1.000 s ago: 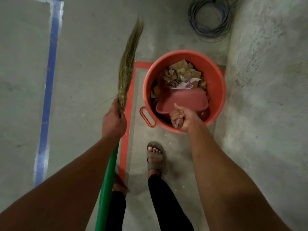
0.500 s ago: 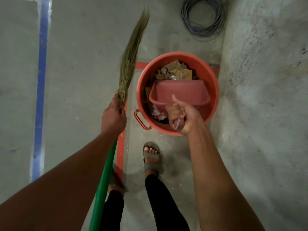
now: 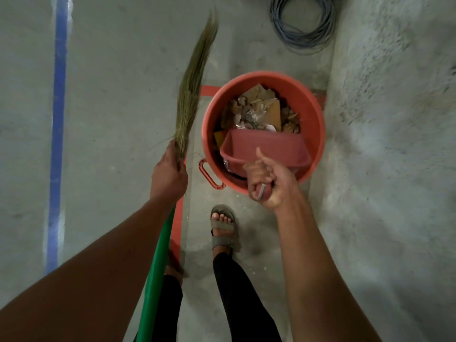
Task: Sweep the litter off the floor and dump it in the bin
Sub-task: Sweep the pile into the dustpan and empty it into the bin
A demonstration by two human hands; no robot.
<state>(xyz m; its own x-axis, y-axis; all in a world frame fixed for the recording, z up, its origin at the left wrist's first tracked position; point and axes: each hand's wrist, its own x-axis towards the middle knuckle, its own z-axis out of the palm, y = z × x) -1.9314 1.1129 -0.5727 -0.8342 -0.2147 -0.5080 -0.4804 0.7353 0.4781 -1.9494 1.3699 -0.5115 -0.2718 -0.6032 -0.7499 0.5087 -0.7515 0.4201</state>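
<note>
Dump step is basically underway, near the end of the job as far as can be judged. Right hand (image 3: pixel 265 180) is clamped round the handle of the dustpan (image 3: pixel 265 150), fingers curled, thumb sticking up. Pan is tipped over the bin (image 3: pixel 313 114), its front lip down inside the rim and its underside facing the camera, so can't see whether anything's left in it.

Litter (image 3: pixel 259 109) sits inside the bin: torn cardboard bits, brown scraps, some pale paper, piled toward the far side, just beyond the pan's lip. Looks like the load has gone in.

Left hand (image 3: pixel 169 172) grips the broom (image 3: pixel 192 80) right where the grass bristles meet the green stick, fingers wrapped round it. Bristles point away from the person, raised off to the left of the bin, not sweeping atm.

Floor (image 3: pixel 118 95) w/in view is bare concrete w/ no obvious litter; a few pale specks near the sandalled foot (image 3: pixel 223 228), too small to tell what they are. Bin stands inside a red tape outline (image 3: pixel 179 223); blue tape line (image 3: pixel 58 119) runs along the left. Coil of grey cable (image 3: pixel 302 21) lies beyond the bin, well apart from it.

Left to do, prob: shake the pan clean, lift it out, check the rest of the floor outside this view.
</note>
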